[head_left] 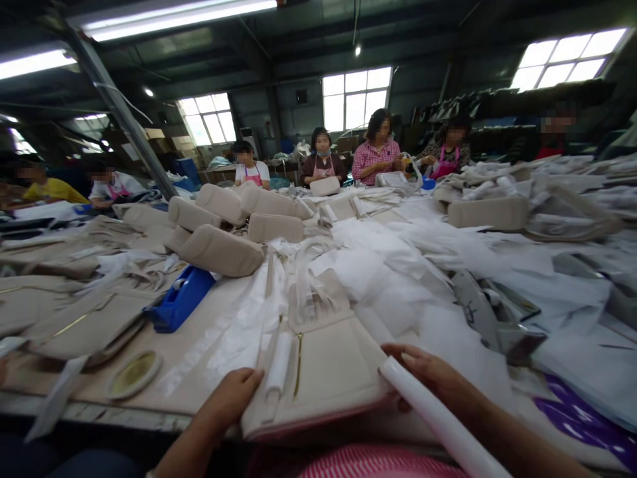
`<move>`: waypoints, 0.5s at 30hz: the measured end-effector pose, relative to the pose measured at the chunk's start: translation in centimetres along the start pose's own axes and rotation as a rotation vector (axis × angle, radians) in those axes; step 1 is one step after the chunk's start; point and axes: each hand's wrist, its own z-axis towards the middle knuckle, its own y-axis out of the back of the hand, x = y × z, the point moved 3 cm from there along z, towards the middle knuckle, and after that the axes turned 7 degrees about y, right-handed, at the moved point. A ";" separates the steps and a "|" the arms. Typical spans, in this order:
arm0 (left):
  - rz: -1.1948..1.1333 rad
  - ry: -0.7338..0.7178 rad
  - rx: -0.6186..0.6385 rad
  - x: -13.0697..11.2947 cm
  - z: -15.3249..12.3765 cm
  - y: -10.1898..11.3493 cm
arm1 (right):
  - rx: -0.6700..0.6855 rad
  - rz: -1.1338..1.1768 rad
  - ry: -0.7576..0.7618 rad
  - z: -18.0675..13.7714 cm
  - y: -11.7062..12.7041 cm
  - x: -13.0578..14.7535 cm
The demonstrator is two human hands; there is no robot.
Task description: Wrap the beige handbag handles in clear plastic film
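Observation:
A beige handbag (338, 362) with a gold zipper lies flat at the table's front edge, directly before me. My left hand (231, 395) is closed on its left edge, thumb on top. At the bag's right edge, my right hand (428, 375) curls its fingers around the side. A long white wrapped roll (438, 415) slants from the bag's right corner across this hand toward me and hides part of the fingers. A shorter white wrapped piece (279, 365) lies along the bag's left side, beside the zipper. The bag's handle (303, 282), covered in clear wrapping, points away from me.
A blue tape dispenser (182, 302) and a tape roll (134, 374) lie to the left. White sheets (398, 279) cover the right side, near a grey dispenser (490, 315). Beige bags (221, 250) pile up ahead. Several co-workers, including a person in a checked shirt (375, 156), are across the table.

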 end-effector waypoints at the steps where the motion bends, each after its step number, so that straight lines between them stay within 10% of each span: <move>1: 0.043 -0.002 0.038 1.0 0.3 -0.1 | -0.033 -0.110 0.017 0.0 0.7 -1.4; 9: -0.015 -0.127 -0.085 -2.2 3.6 5.4 | 0.043 -0.888 0.868 -1.4 1.6 0.4; 15: -0.188 -0.203 0.007 -10.2 10.7 2.7 | -0.070 -0.811 0.411 3.9 -0.8 3.2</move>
